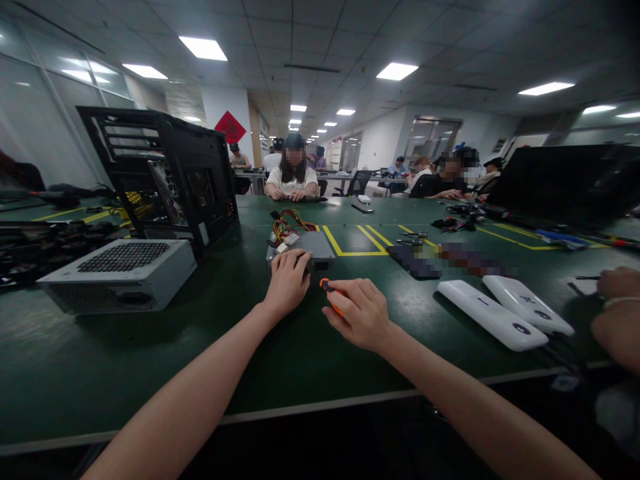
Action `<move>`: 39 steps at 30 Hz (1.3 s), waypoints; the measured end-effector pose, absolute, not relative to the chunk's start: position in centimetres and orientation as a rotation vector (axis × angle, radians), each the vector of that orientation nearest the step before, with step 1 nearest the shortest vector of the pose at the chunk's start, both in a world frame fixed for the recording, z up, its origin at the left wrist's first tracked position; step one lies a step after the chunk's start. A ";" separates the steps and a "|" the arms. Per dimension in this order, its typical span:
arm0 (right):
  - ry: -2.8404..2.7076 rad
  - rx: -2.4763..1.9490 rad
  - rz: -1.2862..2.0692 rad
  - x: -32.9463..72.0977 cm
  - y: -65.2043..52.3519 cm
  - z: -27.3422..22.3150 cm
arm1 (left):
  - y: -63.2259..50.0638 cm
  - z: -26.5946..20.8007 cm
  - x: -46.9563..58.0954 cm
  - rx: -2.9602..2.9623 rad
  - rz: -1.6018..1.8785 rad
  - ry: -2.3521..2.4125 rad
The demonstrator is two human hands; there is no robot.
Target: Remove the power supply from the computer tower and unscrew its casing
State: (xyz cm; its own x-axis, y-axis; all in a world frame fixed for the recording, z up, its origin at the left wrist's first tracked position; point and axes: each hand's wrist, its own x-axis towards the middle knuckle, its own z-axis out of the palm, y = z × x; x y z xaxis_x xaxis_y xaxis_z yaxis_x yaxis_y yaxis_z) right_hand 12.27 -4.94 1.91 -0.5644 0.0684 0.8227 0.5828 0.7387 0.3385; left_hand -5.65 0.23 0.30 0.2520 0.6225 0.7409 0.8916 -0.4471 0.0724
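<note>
A small grey computer power supply [323,247] sits on the green table in front of me, a bundle of coloured cables with white connectors [290,230] on its top left. My left hand [289,280] lies over its near left corner, with the fingers curved over the top and the thumb side down along the front face. Just right of it and nearer to me, my right hand [357,310] is closed around an orange-and-black hand tool [336,301]. The tool's short end points toward the power supply without touching it. Most of the tool is hidden in my fingers.
A second, larger power supply [125,277] and an open black computer case [175,173] stand to the left. Two white devices [493,313], a dark pad [415,261] and a dark monitor [565,190] are on the right. One person [293,177] sits opposite; another's hand [617,283] shows at right.
</note>
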 end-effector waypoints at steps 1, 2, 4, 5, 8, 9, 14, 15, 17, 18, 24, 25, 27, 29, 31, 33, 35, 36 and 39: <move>-2.093 -0.485 -0.746 12.2 -5.0 1.9 | 0.2 0.3 -5.6 -2.168 -1.021 -1.386; -2.110 -0.472 -0.736 12.2 -5.1 1.9 | 0.2 0.3 -5.6 -2.167 -1.019 -1.385; -2.140 -0.426 -0.740 12.1 -5.2 1.9 | 0.2 0.4 -5.6 -2.166 -1.014 -1.385; -2.152 -0.394 -0.753 12.1 -5.2 1.9 | 0.2 0.4 -5.6 -2.165 -1.011 -1.387; -2.162 -0.321 -0.772 12.1 -5.1 2.0 | 0.1 0.5 -5.6 -2.165 -1.001 -1.394; -2.167 -0.311 -0.762 12.1 -5.1 2.0 | 0.1 0.5 -5.6 -2.165 -0.998 -1.395; -2.249 -0.313 -0.608 12.1 -5.5 1.9 | 0.2 0.4 -5.6 -2.157 -1.003 -1.394; -2.261 -0.307 -0.583 12.0 -5.6 2.0 | 0.2 0.3 -5.6 -2.156 -1.004 -1.394; -2.262 -0.299 -0.563 11.9 -5.6 1.9 | 0.3 0.3 -5.6 -2.158 -1.003 -1.393; -2.249 -0.303 -0.560 11.9 -5.6 1.9 | 0.2 0.3 -5.6 -2.160 -1.002 -1.394; -2.124 -0.347 -0.445 12.1 -4.6 1.1 | 0.1 0.4 -5.7 -2.166 -0.995 -1.404; -2.131 -0.345 -0.422 12.1 -4.6 1.1 | 0.1 0.4 -5.6 -2.166 -0.993 -1.403; -2.171 -0.349 -0.396 12.1 -4.8 1.2 | 0.2 0.4 -5.6 -2.163 -0.991 -1.402; -2.228 -0.348 -0.409 12.1 -5.2 1.6 | 0.3 0.3 -5.7 -2.160 -0.990 -1.400; -2.271 -0.339 -0.465 12.0 -5.5 2.0 | 0.3 0.3 -5.7 -2.159 -0.990 -1.398; -2.278 -0.322 -0.529 11.9 -5.7 2.2 | 0.3 0.3 -5.7 -2.162 -0.993 -1.394; -2.254 -0.305 -0.547 11.9 -5.6 2.2 | 0.2 0.4 -5.7 -2.167 -1.000 -1.393; -2.236 -0.296 -0.529 11.8 -5.5 2.0 | 0.2 0.4 -5.7 -2.170 -1.003 -1.393; -2.186 -0.295 -0.395 11.8 -5.2 1.5 | 0.1 0.4 -5.7 -2.173 -1.003 -1.397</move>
